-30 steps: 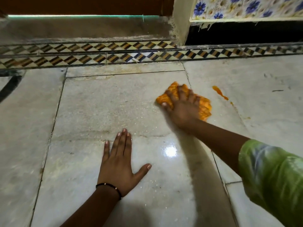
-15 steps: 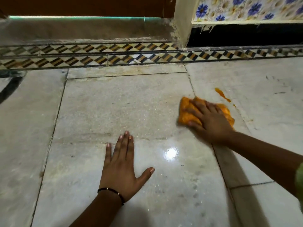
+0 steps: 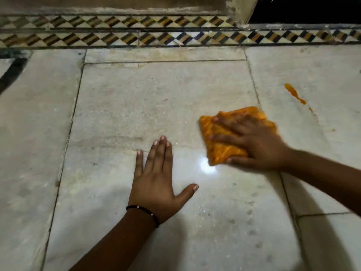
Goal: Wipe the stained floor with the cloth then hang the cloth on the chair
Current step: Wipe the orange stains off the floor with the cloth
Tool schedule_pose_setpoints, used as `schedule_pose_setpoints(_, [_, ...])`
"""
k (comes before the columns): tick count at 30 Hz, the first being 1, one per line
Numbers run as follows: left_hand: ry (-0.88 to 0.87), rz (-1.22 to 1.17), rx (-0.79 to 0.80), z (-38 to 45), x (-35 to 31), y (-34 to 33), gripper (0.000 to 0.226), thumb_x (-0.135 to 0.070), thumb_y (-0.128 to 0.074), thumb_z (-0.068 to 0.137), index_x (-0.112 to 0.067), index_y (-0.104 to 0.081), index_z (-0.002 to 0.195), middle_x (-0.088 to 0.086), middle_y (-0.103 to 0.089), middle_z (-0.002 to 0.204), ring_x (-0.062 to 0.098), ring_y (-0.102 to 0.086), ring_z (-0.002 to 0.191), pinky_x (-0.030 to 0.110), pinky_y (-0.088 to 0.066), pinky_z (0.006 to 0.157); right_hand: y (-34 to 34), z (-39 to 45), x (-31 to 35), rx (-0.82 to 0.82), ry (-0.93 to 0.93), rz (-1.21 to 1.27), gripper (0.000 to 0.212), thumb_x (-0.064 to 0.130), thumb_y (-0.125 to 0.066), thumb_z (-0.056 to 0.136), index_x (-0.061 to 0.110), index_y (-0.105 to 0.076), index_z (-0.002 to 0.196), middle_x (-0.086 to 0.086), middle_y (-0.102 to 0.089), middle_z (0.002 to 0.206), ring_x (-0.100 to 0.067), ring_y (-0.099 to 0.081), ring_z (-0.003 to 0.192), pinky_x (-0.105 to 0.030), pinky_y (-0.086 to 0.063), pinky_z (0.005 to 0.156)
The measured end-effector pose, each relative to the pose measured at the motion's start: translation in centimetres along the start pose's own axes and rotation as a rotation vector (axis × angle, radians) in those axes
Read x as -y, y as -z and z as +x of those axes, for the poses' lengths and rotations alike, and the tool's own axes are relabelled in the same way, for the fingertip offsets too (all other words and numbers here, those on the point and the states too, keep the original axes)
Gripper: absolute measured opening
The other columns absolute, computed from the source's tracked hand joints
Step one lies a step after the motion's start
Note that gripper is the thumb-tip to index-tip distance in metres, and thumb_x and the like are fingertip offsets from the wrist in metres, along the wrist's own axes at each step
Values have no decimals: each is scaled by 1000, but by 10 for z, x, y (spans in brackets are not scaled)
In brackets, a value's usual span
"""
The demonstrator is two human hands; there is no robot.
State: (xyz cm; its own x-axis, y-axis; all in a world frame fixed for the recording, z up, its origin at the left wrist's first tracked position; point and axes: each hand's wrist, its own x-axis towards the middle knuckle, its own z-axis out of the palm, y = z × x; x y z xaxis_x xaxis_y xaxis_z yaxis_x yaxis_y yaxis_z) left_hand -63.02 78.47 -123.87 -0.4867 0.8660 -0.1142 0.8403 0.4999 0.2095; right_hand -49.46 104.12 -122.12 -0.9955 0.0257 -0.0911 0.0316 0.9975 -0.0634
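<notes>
An orange cloth lies folded flat on the pale marble floor. My right hand presses down on it with fingers spread, covering its right half. An orange streak of stain sits on the tile above and to the right of the cloth, apart from it, with smaller drips trailing below. My left hand rests flat on the floor to the left, palm down, fingers apart, holding nothing. A black band circles its wrist. No chair is in view.
A patterned border strip of black, brown and white tiles runs along the far edge of the floor. Behind it rises a low grey step, and a dark opening lies at the upper right. A bright light reflection shines on the floor.
My right hand has slid the cloth toward me and slightly left, away from the orange streak. The left hand has stayed planted. The view has tipped downward.
</notes>
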Motion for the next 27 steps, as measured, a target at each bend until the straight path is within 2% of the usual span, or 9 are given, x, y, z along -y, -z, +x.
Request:
schedule_pose_setpoints(2, [5, -1, 4, 0, -1, 1, 102, -80, -22, 78, -9, -8, 150, 6, -2, 159, 20, -2, 146, 50, -3, 115, 4, 1, -22, -19, -121, 14, 65, 74, -26, 86, 43, -31, 143, -1, -20, 159, -35, -26, 141, -57, -24, 109])
schedule_pose_setpoints(5, [14, -1, 20, 2, -1, 2, 103, -80, -21, 77, -10, -2, 150, 6, 4, 159, 19, 5, 146, 49, 1, 116, 7, 52, -35, -122, -453, 50, 64, 75, -24, 84, 50, -22, 143, 1, -14, 160, -37, -18, 142, -57, -15, 111])
schedule_pose_setpoints(8, [12, -6, 22, 1, -2, 4, 103, -80, -21, 78, -9, -2, 150, 6, 4, 159, 19, 6, 146, 49, 1, 116, 12, 112, -20, -112, -657, 103, 66, 73, -26, 86, 45, -21, 146, -4, -8, 160, -43, -11, 142, -61, -7, 111])
schedule_pose_setpoints(13, [9, -2, 8, 0, -2, 5, 102, -80, -22, 78, -10, -4, 150, 5, 3, 159, 18, 5, 146, 47, 3, 116, 11, 112, 30, -34, -324, 4, 64, 69, -28, 89, 44, -20, 147, -6, -9, 160, -44, -12, 141, -59, -8, 112])
schedule_pose_setpoints(16, [1, 2, -4, 0, -1, 4, 102, -80, -21, 77, -10, -6, 150, 6, 0, 159, 19, 2, 146, 48, 2, 116, 6, 50, 41, -26, -97, -53, 63, 68, -24, 90, 43, -22, 148, -3, -13, 160, -41, -18, 141, -56, -13, 113])
schedule_pose_setpoints(19, [-1, 0, -11, 0, -1, 3, 103, -81, -20, 77, -10, -6, 150, 6, 0, 159, 19, 2, 146, 48, 2, 116, 3, -30, 4, 13, 41, -108, 61, 67, -22, 92, 38, -28, 145, -5, -22, 157, -40, -31, 137, -56, -23, 110])
schedule_pose_setpoints(21, [8, 5, -14, -1, -2, 3, 103, -82, -17, 77, -11, -2, 150, 4, 4, 159, 17, 6, 146, 47, 3, 117, 3, -66, -29, 13, -97, -72, 59, 68, -20, 91, 45, -19, 146, -6, -21, 158, -40, -32, 136, -59, -26, 107])
schedule_pose_setpoints(25, [13, 27, -8, -2, -5, 4, 104, -82, -14, 76, -11, 0, 150, 5, 5, 159, 18, 6, 146, 47, 2, 117, -2, -48, -42, -116, -741, 42, 65, 71, -18, 86, 47, -19, 146, -3, -15, 159, -42, -23, 138, -57, -14, 111])
schedule_pose_setpoints(27, [14, 37, -1, -2, -3, 3, 105, -83, -13, 76, -10, 0, 150, 6, 4, 159, 18, 6, 146, 48, 1, 117, 1, -23, -24, -72, -835, 103, 68, 69, -18, 85, 44, -17, 148, -6, -10, 160, -44, -15, 140, -58, -5, 113])
